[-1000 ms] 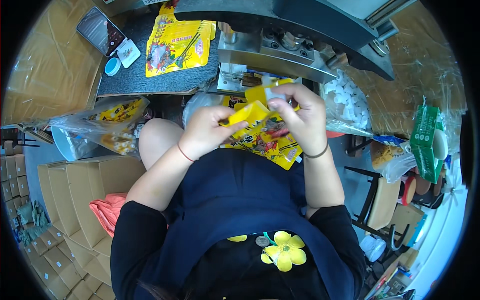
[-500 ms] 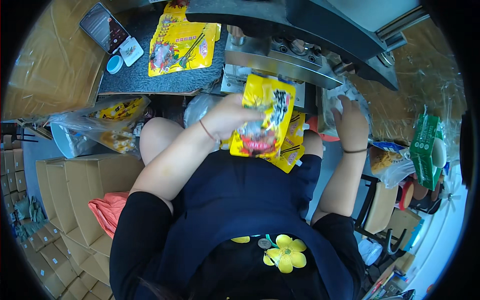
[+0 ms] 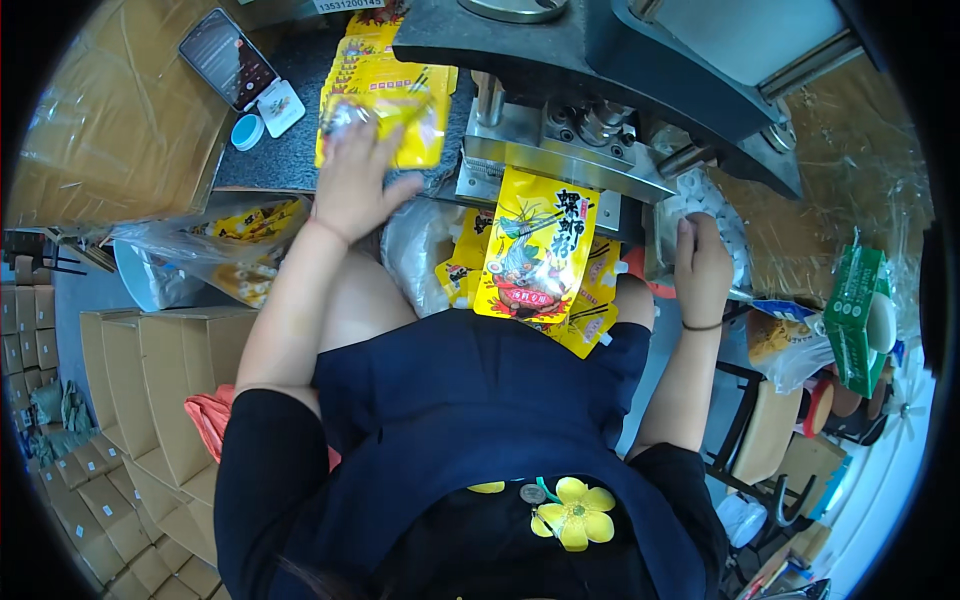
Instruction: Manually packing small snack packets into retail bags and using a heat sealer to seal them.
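Note:
A stack of flat yellow food pouches point(image 3: 385, 80) lies at the back left on a dark mat. My left hand point(image 3: 358, 185) rests on its top pouch, fingers spread and thumb apart; that pouch is slightly blurred. In front of me a single yellow printed pouch point(image 3: 537, 250) has its upper end at the metal press point(image 3: 570, 140), its lower end over my lap. Beneath it lie more yellow pouches point(image 3: 588, 325) with white corner spouts. My right hand point(image 3: 704, 258) is closed beside a clear tub of small white pieces point(image 3: 728, 220); whatever it pinches is hidden.
Overhead juts the press's dark frame point(image 3: 500, 45). A phone point(image 3: 228, 58) and a small blue-lidded jar point(image 3: 247, 131) sit at the back left. Cartons point(image 3: 160, 380) stand low on the left. At the right is a green box point(image 3: 856, 320).
My left hand has let go of the pouch now at the press and moved left onto the stack. My right hand, open before, has closed beside the tub.

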{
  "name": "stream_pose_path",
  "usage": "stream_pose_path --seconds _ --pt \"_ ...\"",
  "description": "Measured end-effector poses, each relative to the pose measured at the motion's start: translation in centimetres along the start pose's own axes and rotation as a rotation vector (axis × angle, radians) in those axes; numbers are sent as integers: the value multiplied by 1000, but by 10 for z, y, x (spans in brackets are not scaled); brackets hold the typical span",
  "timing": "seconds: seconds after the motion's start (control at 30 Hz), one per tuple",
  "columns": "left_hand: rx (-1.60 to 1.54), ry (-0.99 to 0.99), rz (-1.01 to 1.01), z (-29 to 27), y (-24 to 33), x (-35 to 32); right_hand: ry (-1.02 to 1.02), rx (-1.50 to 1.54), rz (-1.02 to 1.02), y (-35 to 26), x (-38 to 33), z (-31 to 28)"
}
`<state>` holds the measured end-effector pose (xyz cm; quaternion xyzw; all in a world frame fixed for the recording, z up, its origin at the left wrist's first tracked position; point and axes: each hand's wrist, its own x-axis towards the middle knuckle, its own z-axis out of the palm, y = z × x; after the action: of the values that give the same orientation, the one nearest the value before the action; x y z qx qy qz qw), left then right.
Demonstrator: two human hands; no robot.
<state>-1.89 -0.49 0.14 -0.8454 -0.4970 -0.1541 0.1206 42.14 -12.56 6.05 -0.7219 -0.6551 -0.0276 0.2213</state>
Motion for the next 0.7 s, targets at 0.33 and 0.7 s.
stream_pose_path --seconds 0.33,0.7 --pt "-1333 -167 -486 -52 71 -41 -183 569 -347 -91 -10 3" --pt "-1828 -832 -328 -51 141 -36 -301 649 -420 -102 8 -7"
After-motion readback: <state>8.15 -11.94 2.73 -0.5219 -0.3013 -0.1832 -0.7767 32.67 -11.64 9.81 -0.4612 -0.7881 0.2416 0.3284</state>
